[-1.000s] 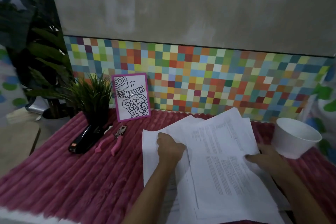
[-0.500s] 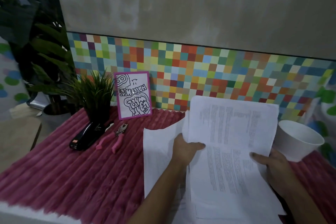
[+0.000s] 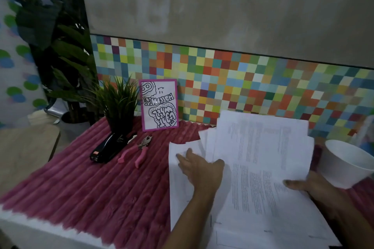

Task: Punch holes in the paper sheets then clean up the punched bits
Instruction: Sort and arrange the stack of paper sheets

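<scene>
Several white printed paper sheets (image 3: 261, 168) lie fanned out on the pink ribbed cloth (image 3: 81, 188). The top sheet is lifted at its far end. My right hand (image 3: 307, 185) grips the right edge of that sheet, thumb on top. My left hand (image 3: 200, 168) rests flat with fingers spread on the lower sheets at their left side, and its thumb touches the top sheet's left edge. A pink-handled hole punch plier (image 3: 137, 150) lies on the cloth to the left of the papers, apart from both hands.
A black stapler (image 3: 106, 147) lies beside the punch. Behind them stand a small potted plant (image 3: 119, 105) and a pink-framed drawing (image 3: 158, 105) against the coloured tile wall. A white paper bowl (image 3: 352, 163) sits right of the sheets. The table's front edge (image 3: 30, 226) runs at the lower left.
The top sheet was lifted from flat, then came down a little. My left hand let go of its edge and spread flat on the lower sheets. The view shifted left.
</scene>
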### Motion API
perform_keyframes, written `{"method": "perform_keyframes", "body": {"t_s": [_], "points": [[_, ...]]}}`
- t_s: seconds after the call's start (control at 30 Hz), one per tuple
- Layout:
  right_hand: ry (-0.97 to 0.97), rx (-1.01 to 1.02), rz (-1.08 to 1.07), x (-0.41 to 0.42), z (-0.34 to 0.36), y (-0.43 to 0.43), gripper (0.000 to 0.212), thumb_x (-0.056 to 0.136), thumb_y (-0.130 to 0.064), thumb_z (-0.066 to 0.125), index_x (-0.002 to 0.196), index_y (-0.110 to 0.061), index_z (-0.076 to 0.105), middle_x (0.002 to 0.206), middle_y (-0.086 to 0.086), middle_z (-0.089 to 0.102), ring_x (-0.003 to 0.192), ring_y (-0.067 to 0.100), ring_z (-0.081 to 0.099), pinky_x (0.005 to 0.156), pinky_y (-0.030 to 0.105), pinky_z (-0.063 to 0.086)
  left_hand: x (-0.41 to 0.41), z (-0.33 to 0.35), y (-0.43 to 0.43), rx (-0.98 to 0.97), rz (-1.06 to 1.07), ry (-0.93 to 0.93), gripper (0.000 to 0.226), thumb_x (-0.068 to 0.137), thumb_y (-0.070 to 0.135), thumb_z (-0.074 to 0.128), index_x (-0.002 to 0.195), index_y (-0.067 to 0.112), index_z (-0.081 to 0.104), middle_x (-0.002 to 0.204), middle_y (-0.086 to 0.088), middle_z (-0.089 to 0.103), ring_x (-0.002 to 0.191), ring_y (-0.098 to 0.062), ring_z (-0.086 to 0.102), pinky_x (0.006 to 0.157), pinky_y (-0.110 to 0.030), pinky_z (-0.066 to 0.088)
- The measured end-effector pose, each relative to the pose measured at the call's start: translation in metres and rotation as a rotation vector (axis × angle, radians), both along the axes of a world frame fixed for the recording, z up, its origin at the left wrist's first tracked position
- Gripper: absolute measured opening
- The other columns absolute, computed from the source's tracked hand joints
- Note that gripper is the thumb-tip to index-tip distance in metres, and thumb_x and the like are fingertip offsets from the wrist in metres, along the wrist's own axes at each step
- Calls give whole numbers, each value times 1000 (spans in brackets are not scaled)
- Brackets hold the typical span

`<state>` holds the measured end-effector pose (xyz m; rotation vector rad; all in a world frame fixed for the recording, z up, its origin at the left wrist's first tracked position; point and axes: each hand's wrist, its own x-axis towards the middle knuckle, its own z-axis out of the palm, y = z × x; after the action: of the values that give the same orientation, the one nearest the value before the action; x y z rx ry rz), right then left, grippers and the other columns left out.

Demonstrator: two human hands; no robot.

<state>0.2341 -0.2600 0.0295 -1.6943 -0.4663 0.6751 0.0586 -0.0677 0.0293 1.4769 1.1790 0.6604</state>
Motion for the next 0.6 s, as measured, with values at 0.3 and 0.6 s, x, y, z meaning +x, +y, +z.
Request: {"method": "perform_keyframes", "body": {"t_s": [0.3,0.6], "points": [[66,208,-97,-3,-7,-4,51,71,9,69,120,-4,61,115,16,70,95,32,70,67,36,61,-9,25,20,-452,-336,-186,123,72,27,84,153,9,-7,154,-5,28,133,-29,43,103,-38,41],[11,275,-37,-16,20,-1,46,67,7,75,111,-5,66,107,12,73,99,34,69,67,31,60,-8,33,28,27,-634,-469,30,88,15,69,118,18,64,116,2,71,99,-11,69,79,-19,56]]}}
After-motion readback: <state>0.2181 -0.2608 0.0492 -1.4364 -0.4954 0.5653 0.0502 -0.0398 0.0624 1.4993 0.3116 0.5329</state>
